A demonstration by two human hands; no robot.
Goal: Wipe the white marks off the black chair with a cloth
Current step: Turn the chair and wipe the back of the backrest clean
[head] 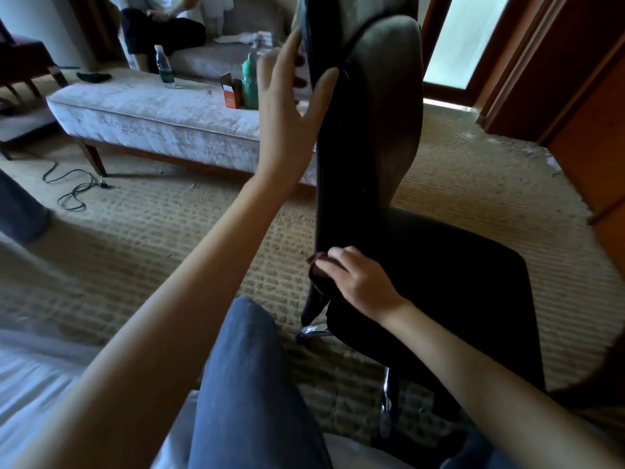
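The black chair (422, 282) stands in front of me, its tall backrest rising toward the top of the view. My left hand (291, 110) grips the left edge of the backrest high up, thumb on the near side, fingers wrapped behind. My right hand (355, 282) presses a dark red cloth (318, 265) against the lower left edge of the backrest, where it meets the seat. Only a small part of the cloth shows past my fingers. I cannot make out white marks on the dark surface here.
A pale upholstered bench (152, 120) stands behind the chair with a water bottle (164, 66), an orange box (231, 93) and a green bottle (250, 79). A person sits on a sofa (159, 25) beyond. A black cable (72, 187) lies on the carpet. Wooden furniture (588, 137) is at right.
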